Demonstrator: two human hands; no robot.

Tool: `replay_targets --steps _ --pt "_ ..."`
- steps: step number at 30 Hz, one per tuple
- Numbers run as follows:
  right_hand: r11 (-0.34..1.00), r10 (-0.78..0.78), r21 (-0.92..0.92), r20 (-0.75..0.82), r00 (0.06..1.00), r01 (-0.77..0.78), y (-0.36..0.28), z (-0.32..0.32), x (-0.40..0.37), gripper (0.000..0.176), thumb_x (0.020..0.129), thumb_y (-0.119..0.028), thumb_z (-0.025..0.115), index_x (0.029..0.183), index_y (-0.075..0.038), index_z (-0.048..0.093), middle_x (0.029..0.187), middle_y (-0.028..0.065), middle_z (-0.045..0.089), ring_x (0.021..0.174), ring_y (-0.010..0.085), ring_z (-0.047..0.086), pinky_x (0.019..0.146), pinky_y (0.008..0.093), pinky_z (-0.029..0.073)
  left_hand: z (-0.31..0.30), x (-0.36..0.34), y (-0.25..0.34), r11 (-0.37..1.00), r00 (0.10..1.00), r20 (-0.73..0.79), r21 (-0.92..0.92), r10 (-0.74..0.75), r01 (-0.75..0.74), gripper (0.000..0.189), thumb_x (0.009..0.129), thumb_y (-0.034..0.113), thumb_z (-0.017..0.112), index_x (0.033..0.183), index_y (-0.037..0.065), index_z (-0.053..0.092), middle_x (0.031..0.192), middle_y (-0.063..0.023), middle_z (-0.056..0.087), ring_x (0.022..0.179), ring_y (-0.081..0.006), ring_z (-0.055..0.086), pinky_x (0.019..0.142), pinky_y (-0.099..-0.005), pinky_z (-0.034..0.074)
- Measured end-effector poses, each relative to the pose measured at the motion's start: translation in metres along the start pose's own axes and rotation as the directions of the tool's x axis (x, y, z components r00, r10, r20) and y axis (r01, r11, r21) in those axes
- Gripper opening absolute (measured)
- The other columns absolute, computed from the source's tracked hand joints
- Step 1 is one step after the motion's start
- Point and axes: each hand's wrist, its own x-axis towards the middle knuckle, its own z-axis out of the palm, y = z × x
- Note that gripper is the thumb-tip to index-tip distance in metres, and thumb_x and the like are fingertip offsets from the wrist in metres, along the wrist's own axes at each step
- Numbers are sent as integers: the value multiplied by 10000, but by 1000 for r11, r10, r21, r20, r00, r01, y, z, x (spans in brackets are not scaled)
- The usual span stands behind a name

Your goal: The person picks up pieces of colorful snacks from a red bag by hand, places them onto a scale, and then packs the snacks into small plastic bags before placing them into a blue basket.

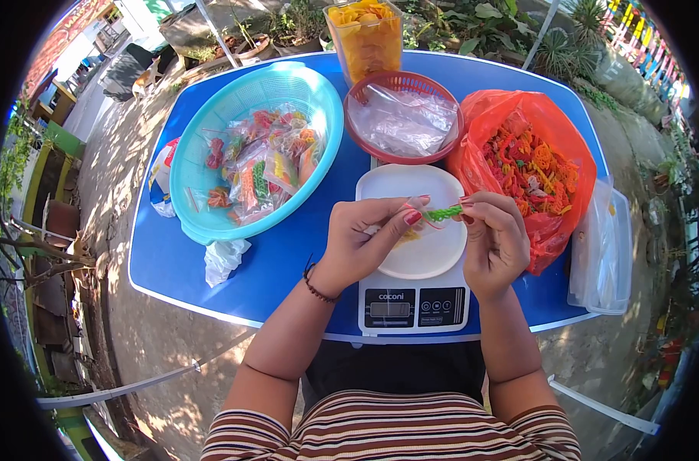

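Observation:
Over the white plate (pixel 430 265) of a kitchen scale (pixel 413 309), a green braided piece (pixel 444 214) is held between both hands. My left hand (pixel 376 234) pinches its left end, where a clear plastic bag also shows at the fingertips. The thumb and fingers of my right hand (pixel 494 234) close on the piece's right end. Something yellowish on the plate is partly hidden behind my left hand. To the right, a red plastic bag (pixel 472 123) holds many orange, red and yellow pieces (pixel 530 169).
At the left, a turquoise basin (pixel 192 169) holds filled small bags. A red basket (pixel 353 127) with clear bags sits behind the scale, near a tub of yellow pieces (pixel 365 46). A clear container (pixel 601 261) lies right; crumpled plastic (pixel 225 261) lies left.

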Motion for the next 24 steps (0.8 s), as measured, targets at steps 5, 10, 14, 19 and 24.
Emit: replay_targets --steps 5,10,14,19,24 --pt "998 11 -54 52 999 -8 -2 1 3 120 897 118 641 983 44 679 944 148 678 800 206 683 695 279 577 1 0 -1 1000 1000 -16 4 1 -1 221 987 119 670 1126 -38 742 1047 -136 775 935 -138 729 843 -275 572" --pt "986 -79 -129 178 981 103 -1 -2 9 168 843 108 680 974 3 697 923 101 699 815 232 647 700 306 532 1 -1 1 1000 1000 1 -1 9 -9 219 990 117 664 1127 -35 742 1048 -134 775 941 -136 728 849 -276 570" --pt "989 -70 -125 118 991 84 -3 1 8 161 833 80 699 954 -27 694 913 81 710 828 243 626 723 318 503 3 0 2 1000 1000 3 -18 3 -3 228 992 127 664 1138 -30 742 1039 -127 777 931 -130 727 839 -273 571" --pt "962 -148 -220 73 986 161 -5 2 6 142 836 50 709 938 -44 680 919 78 710 826 238 608 728 321 481 4 -1 5 1000 1000 10 15 9 -9 240 993 133 665 1146 -36 735 1038 -125 777 925 -124 725 833 -267 570" --pt "982 -69 -163 163 984 96 -7 4 6 141 825 29 722 936 -49 681 920 80 699 842 235 592 755 331 461 2 -2 1 998 998 -3 -5 55 -55 240 993 105 658 1151 -65 717 1040 -141 774 933 -136 726 842 -273 573"
